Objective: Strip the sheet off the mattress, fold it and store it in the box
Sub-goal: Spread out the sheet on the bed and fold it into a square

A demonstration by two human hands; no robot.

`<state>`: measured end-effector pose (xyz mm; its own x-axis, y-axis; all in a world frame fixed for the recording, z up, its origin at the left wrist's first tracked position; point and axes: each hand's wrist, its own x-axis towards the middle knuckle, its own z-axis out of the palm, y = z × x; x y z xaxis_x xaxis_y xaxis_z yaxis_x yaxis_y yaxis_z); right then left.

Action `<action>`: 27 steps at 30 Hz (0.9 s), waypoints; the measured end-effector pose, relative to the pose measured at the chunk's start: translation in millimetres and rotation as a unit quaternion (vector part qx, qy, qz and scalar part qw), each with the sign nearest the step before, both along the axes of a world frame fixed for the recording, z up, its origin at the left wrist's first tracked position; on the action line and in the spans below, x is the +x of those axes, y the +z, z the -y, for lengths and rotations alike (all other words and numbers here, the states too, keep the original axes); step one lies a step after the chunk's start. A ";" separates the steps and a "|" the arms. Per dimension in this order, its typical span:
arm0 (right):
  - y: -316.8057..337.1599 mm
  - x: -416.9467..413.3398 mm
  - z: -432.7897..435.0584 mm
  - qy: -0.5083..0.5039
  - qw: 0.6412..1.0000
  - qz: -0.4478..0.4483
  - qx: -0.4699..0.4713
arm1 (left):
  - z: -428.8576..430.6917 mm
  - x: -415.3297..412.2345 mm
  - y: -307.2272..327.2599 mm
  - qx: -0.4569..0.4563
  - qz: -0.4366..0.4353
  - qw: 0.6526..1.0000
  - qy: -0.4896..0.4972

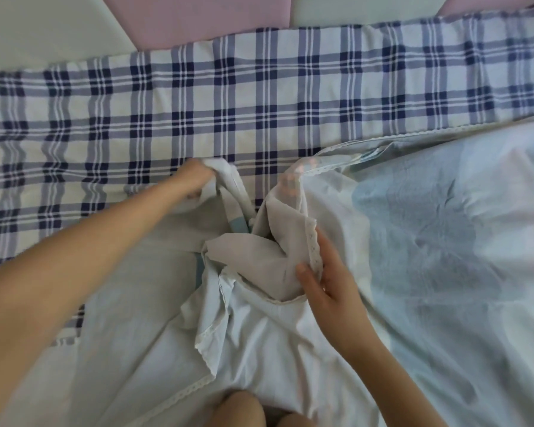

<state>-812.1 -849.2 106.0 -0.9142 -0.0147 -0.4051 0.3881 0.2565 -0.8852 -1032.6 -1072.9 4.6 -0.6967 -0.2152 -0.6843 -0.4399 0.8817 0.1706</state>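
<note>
Plaid mattress (198,103), upper frame: pale sheet (444,241) bunched centre, left hand (195,177) fisting a corner, right hand (324,278) pinching its lace hem (313,241); best pulled taut, edges matched.

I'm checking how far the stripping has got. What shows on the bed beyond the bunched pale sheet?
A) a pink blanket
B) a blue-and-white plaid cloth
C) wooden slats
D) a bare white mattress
B: past the bunched pale sheet, a blue-and-white plaid cloth lies flat across the bed.
</note>
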 end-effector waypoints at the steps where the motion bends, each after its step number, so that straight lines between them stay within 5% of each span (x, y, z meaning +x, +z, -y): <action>1: 0.9 -1.8 2.9 0.014 1.000 -0.007 0.015 | 9.4 -10.0 10.1 0.095 -0.042 0.983 0.150; 2: 1.9 -4.5 6.9 0.020 0.999 -0.015 0.021 | 22.7 -22.7 24.7 0.186 -0.102 0.926 0.312; 4: 3.4 -11.1 15.1 -0.006 0.999 -0.029 0.018 | 56.2 -49.3 55.8 0.294 -0.223 0.796 0.480; 6: 4.1 -19.4 23.3 -0.047 0.998 -0.037 -0.003 | 93.7 -78.6 75.0 0.319 -0.299 0.751 0.496; 13: 10.3 -36.3 37.3 -0.018 0.999 -0.020 -0.031 | 129.1 -118.7 75.6 0.318 -0.283 0.782 0.455; 19: 11.9 -44.7 49.7 0.035 0.999 -0.023 -0.034 | 62.0 -71.5 72.7 0.124 -0.296 0.921 0.219; 22: 11.5 -56.4 57.3 0.077 0.997 -0.021 -0.008 | 16.0 -15.2 91.5 0.248 -0.143 0.956 0.064; 25: 7.0 -66.7 67.6 0.152 0.987 -0.050 0.032 | -14.2 47.8 116.7 0.442 0.013 0.897 -0.020; 27: 7.4 -69.9 69.4 0.192 0.981 -0.036 0.004 | -22.0 72.2 124.3 0.456 0.024 0.887 -0.065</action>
<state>-882.0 -918.6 113.4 -0.8685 -0.3602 -0.3405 0.1980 0.3775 -0.9046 -960.4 -1050.9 128.9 -0.6399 0.5235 -0.5625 -0.3711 0.4304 0.8228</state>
